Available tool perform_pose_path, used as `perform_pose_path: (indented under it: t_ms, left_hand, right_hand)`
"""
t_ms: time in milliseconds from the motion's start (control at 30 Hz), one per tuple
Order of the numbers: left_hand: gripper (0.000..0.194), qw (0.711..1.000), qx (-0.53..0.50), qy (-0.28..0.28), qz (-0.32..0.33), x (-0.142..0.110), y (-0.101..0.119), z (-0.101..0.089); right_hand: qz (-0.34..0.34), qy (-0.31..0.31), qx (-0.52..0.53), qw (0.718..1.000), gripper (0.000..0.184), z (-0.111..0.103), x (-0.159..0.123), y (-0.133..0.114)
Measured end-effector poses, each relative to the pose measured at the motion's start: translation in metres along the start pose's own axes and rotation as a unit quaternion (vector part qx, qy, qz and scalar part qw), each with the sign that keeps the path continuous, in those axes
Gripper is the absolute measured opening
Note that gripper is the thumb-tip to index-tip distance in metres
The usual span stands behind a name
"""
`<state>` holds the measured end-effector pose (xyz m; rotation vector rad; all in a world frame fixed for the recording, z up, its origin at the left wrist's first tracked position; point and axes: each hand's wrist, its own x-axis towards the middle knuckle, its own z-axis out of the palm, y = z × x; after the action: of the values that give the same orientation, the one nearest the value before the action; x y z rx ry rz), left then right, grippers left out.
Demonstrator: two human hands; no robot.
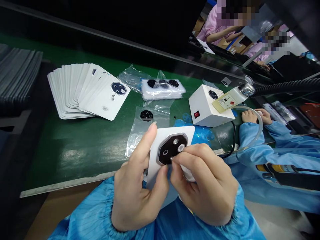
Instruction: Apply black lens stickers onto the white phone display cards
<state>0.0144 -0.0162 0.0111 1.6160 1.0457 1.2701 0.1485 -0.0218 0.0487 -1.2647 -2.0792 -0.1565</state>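
Note:
My left hand [140, 186] grips a white phone back cover [153, 150] by its edges, tilted up in front of me. A dark octagonal camera plate [170, 151] with silver-ringed lens openings sits on the cover. My right hand [205, 183] is closed, thumb and forefinger pinched at the plate's lower right edge; whatever is between the fingertips is too small to make out. Something white [188, 174] shows beneath the right fingers. Just beyond the cover, another dark lens plate [146, 115] lies on a clear plastic bag [136, 133].
Fanned white back covers [100, 96] lie left, near a dark slotted rack [20, 76]. Behind are stacked plastic-packed lens plates [162, 91]. A white box [207, 108] with a red switch and a pump bottle [232, 96] stand right. A co-worker's hands [250, 116] are further right.

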Motion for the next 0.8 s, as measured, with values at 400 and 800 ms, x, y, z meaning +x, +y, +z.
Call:
perform_pose_path:
  t_ms: [400, 800]
  left_hand:
    - [0.075, 1.000, -0.001, 0.000, -0.009, -0.002, -0.003, 0.000]
    - [0.063, 0.944, -0.276, -0.021, -0.181, 0.005, 0.010, -0.008]
  right_hand:
    - [0.023, -0.023, 0.014, 0.999, 0.010, 0.001, 0.000, 0.000]
    - [0.014, -0.052, 0.144, 0.988, 0.021, -0.034, 0.014, -0.002]
